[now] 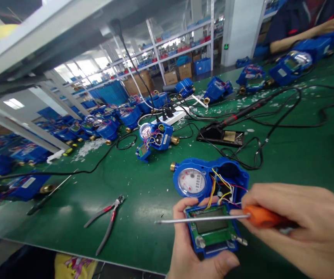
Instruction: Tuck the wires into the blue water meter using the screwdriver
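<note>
My left hand (190,248) cradles a blue lid with a green circuit board and grey display (211,232), joined by coloured wires to an open blue water meter (210,180) with a white dial on the green bench (143,193). My right hand (303,228) grips an orange-handled screwdriver (260,216), held level. Its thin metal shaft points left across the top edge of the board, past my left thumb.
Red-handled pliers (108,221) lie at the front left. Another opened meter (155,137) sits further back, beside a soldering iron on its black stand (222,133) and a white power strip (172,116). Several blue meters crowd the left. A co-worker's arm (300,35) is at the top right.
</note>
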Demonstrator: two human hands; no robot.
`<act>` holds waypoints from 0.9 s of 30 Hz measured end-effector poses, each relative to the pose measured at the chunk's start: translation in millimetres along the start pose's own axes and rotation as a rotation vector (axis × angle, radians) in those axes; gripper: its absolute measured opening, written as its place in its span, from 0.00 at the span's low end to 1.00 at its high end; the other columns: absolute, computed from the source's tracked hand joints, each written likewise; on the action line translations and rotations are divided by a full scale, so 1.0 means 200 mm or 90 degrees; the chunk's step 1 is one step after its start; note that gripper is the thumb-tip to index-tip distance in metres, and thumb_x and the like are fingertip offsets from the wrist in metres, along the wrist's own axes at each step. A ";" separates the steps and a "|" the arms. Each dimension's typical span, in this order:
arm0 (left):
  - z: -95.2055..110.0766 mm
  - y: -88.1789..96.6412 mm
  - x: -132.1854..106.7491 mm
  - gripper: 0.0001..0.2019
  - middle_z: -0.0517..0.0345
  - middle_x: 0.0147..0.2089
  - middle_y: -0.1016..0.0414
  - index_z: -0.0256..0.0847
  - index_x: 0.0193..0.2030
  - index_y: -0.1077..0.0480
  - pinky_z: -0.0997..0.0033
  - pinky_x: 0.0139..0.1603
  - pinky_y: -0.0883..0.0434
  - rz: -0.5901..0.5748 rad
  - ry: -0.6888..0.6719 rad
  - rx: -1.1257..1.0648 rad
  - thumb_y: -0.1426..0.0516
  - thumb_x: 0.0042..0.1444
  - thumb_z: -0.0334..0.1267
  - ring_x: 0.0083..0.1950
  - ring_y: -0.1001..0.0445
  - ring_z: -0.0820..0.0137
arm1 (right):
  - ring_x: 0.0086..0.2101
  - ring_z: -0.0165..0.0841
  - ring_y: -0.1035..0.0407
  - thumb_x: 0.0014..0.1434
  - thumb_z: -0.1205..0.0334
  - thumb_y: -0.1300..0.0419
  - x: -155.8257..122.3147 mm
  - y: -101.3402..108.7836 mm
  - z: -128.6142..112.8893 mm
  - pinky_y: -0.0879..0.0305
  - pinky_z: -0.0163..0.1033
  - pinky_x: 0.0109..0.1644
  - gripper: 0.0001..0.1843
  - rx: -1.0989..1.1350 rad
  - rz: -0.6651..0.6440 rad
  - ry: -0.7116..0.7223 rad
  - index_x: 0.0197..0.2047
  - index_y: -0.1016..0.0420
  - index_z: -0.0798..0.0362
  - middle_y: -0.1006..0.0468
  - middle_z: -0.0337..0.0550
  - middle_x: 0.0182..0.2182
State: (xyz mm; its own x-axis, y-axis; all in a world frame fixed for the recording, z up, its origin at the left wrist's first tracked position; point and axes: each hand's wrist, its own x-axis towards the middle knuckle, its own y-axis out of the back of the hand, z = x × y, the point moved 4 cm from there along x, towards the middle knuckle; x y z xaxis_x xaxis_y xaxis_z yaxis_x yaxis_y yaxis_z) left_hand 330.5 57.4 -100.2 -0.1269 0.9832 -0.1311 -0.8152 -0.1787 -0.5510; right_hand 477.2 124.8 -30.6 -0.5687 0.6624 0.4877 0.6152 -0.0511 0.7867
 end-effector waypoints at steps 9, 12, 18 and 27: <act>0.01 0.00 -0.01 0.36 0.58 0.47 0.23 0.45 0.50 0.43 0.65 0.54 0.32 0.015 -0.036 0.157 0.28 0.37 0.37 0.48 0.23 0.65 | 0.24 0.31 0.34 0.52 0.74 0.43 0.10 -0.15 -0.15 0.44 0.37 0.28 0.08 0.094 -0.033 0.100 0.30 0.31 0.51 0.28 0.33 0.25; 0.03 -0.02 -0.01 0.34 0.62 0.45 0.23 0.45 0.48 0.42 0.70 0.53 0.31 0.008 -0.053 0.176 0.28 0.37 0.33 0.47 0.24 0.68 | 0.24 0.31 0.34 0.52 0.76 0.43 0.12 -0.15 -0.18 0.45 0.37 0.27 0.09 0.076 -0.027 0.129 0.29 0.31 0.52 0.28 0.34 0.25; 0.04 -0.02 0.00 0.37 0.60 0.48 0.23 0.45 0.50 0.43 0.68 0.52 0.30 0.005 -0.033 0.217 0.29 0.35 0.30 0.48 0.23 0.64 | 0.25 0.33 0.36 0.52 0.79 0.45 0.14 -0.14 -0.25 0.45 0.39 0.28 0.08 -0.026 -0.036 0.314 0.31 0.30 0.58 0.28 0.39 0.27; 0.06 0.03 -0.01 0.38 0.45 0.58 0.31 0.40 0.58 0.45 0.47 0.64 0.43 0.034 0.002 0.302 0.32 0.41 0.40 0.61 0.35 0.49 | 0.26 0.32 0.39 0.59 0.71 0.42 0.27 -0.16 -0.18 0.53 0.38 0.27 0.05 -0.006 -0.239 0.250 0.36 0.34 0.54 0.30 0.37 0.30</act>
State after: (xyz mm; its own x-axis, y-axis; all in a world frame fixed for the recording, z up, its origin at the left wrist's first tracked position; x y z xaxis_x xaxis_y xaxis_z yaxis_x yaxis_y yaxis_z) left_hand 319.0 55.8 -93.0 -0.1741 0.9729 -0.1524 -0.9757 -0.1914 -0.1069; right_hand 407.9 135.4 -17.0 -0.9106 0.3070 0.2766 0.3274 0.1276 0.9362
